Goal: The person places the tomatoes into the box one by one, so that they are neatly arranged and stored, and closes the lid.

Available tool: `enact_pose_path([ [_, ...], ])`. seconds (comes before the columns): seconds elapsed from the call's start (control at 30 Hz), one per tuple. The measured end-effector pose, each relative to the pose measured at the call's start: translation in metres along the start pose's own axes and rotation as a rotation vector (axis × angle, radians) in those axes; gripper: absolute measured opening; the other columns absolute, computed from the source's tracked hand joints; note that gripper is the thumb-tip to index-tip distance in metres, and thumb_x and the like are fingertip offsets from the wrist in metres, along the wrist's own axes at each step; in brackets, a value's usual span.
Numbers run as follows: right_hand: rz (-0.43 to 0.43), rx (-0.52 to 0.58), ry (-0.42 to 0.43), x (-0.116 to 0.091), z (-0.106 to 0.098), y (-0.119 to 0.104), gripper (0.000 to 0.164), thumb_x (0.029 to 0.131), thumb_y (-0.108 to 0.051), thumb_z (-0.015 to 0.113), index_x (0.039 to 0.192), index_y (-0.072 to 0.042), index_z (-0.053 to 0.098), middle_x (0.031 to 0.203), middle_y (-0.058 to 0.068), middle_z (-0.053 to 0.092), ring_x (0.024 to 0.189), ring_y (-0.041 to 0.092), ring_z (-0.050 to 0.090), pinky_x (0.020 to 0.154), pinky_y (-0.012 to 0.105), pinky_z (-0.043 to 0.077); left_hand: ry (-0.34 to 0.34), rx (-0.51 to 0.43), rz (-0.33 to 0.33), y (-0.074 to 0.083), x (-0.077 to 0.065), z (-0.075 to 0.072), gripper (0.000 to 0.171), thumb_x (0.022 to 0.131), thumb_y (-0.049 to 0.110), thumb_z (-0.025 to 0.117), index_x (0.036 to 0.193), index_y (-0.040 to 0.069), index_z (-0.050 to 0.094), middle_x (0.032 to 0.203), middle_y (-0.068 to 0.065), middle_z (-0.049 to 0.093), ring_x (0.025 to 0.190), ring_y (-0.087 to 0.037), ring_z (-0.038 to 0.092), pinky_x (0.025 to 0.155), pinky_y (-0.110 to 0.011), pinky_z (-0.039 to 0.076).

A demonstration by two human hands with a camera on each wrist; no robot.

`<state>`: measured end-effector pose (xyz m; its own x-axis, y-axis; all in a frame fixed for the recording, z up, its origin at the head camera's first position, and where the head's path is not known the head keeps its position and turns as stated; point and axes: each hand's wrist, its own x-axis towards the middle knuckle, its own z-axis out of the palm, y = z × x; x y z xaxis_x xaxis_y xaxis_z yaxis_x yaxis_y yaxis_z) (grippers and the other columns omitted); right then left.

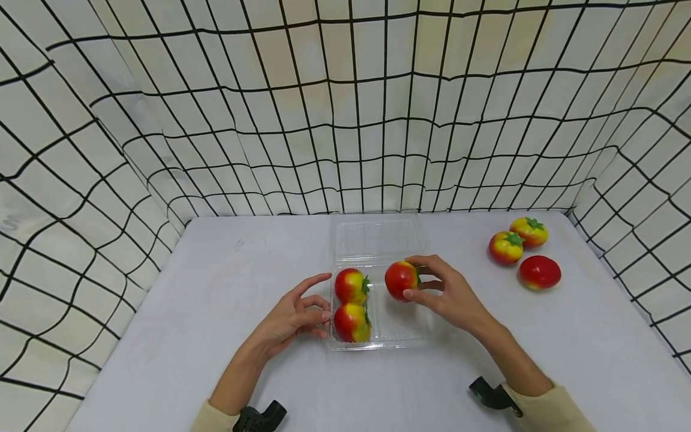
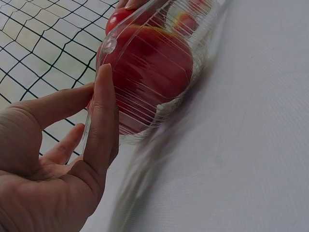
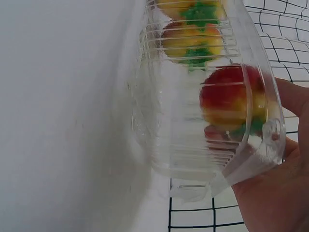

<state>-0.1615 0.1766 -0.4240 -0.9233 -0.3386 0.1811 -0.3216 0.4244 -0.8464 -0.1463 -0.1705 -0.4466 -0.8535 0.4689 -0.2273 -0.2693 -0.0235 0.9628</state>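
A clear plastic clamshell box (image 1: 396,324) lies with its lid (image 1: 380,236) folded back. Two red and yellow toy tomatoes (image 1: 351,286) with green leaves sit along its left side. My right hand (image 1: 445,294) grips a third toy tomato (image 1: 400,280) by thumb and fingers, over the box's right half. The right wrist view shows that tomato (image 3: 231,94) through the clear wall, level with the rim. At the left edge, my left hand (image 1: 291,318) touches the box with spread fingers. In the left wrist view, its fingertips (image 2: 103,77) rest against the rim and outer wall.
Three more toy tomatoes (image 1: 540,272) lie loose at the table's back right, one with its leaves out of sight. A black wire grid (image 1: 383,126) over white panels encloses the white table (image 1: 243,258) at the back and sides.
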Motion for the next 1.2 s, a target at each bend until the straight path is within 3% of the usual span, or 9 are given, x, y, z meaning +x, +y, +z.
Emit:
enact_pose_path([
  [0.37, -0.008, -0.028, -0.022, 0.005, 0.010, -0.002, 0.059, 0.091, -0.028, 0.081, 0.143, -0.017, 0.057, 0.138, 0.007, 0.064, 0.123, 0.026, 0.063, 0.097, 0.045, 0.063, -0.008, -0.005, 0.006, -0.001, 0.000, -0.001, 0.080, 0.096, 0.005, 0.070, 0.163, 0.018, 0.028, 0.099, -0.001, 0.066, 0.076, -0.014, 0.071, 0.076, -0.033, 0.066],
  [0.63, -0.011, -0.035, -0.035, 0.006, 0.015, -0.004, 0.059, 0.089, -0.027, 0.083, 0.142, -0.016, 0.059, 0.134, 0.007, 0.065, 0.115, 0.024, 0.067, 0.096, 0.044, 0.063, -0.008, -0.005, 0.006, -0.002, 0.000, -0.002, 0.080, 0.096, 0.005, 0.071, 0.163, 0.018, 0.028, 0.098, -0.001, 0.066, 0.077, -0.014, 0.070, 0.076, -0.033, 0.066],
  [1.2, 0.019, -0.099, -0.063, 0.013, 0.023, -0.007, 0.059, 0.090, -0.024, 0.082, 0.142, -0.011, 0.059, 0.137, 0.009, 0.065, 0.116, 0.027, 0.067, 0.095, 0.043, 0.064, -0.001, -0.005, -0.006, -0.002, 0.001, -0.002, 0.080, 0.096, 0.007, 0.072, 0.163, 0.019, 0.029, 0.099, -0.001, 0.066, 0.078, -0.014, 0.070, 0.076, -0.033, 0.066],
])
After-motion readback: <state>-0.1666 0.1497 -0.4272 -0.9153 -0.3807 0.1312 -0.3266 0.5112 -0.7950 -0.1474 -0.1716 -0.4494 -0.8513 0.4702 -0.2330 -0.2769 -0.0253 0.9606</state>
